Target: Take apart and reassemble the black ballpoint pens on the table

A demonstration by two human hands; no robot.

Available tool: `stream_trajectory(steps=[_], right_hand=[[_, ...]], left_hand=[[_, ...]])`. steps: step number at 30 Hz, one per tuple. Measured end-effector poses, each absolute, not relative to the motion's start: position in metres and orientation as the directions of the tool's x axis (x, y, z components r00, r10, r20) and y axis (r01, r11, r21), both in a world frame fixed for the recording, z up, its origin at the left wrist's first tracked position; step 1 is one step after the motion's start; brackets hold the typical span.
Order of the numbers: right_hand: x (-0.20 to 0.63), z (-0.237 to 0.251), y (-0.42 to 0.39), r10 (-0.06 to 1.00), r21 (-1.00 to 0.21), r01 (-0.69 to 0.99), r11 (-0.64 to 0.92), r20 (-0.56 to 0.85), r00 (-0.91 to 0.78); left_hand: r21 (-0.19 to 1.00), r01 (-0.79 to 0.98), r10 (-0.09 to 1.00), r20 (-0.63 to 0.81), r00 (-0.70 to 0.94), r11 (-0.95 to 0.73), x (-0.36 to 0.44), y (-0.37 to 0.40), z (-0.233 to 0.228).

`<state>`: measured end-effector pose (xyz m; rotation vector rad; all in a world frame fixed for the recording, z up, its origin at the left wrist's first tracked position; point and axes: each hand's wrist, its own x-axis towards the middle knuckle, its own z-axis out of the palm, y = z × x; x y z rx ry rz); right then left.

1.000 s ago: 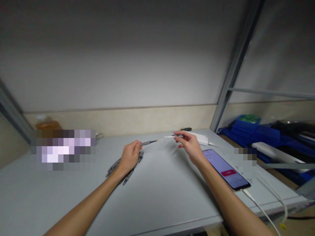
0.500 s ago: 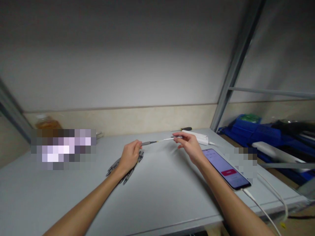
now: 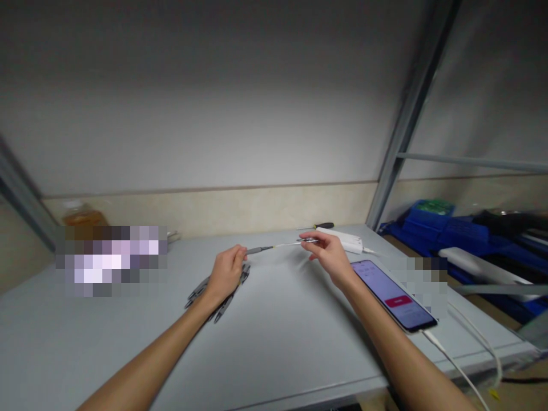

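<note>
My left hand (image 3: 228,269) is closed round a slim grey pen barrel (image 3: 256,250), whose narrow end points to the right. From that tip a thin whitish rod (image 3: 286,245), like a pen refill, reaches across to my right hand (image 3: 327,256). The right fingertips pinch a slim silvery piece (image 3: 307,240) at the rod's far end; its exact shape is partly hidden. Beneath the left hand and wrist lie several grey pens (image 3: 220,308) in a loose pile on the grey table (image 3: 274,342).
A phone (image 3: 394,295) with a lit screen lies beside my right forearm, a white cable (image 3: 443,348) plugged in. Behind the right hand are a white power strip (image 3: 349,241) and a screwdriver (image 3: 324,225). A bottle (image 3: 84,216) stands at the back left, near a blurred patch.
Hardly anything differs. The right hand's fingers have shifted very slightly left, while the left hand keeps its place with the pen barrel.
</note>
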<state>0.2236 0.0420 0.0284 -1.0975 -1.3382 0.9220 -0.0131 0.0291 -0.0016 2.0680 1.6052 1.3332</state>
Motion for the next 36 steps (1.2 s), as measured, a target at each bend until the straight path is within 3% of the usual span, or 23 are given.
stream_trajectory(steps=[16,22,30,36], right_hand=[[0.218,0.020,0.040,0.942,-0.920,0.230,0.317,0.276,-0.193],[0.219,0.020,0.039,0.946,-0.918,0.284,0.276,0.206,-0.251],[0.216,0.013,0.040,0.955,-0.921,0.337,0.198,0.103,-0.279],[0.217,0.027,0.035,0.924,-0.920,0.170,0.354,0.317,-0.214]], left_hand=[[0.627,0.679,0.901,0.417,0.122,-0.382,-0.006,0.025,-0.007],[0.696,0.620,0.919,0.378,0.114,-0.363,-0.009,0.028,-0.013],[0.863,0.362,0.928,0.373,0.011,-0.352,-0.002,0.024,-0.006],[0.918,0.248,0.932,0.344,-0.114,-0.309,-0.007,0.031,-0.003]])
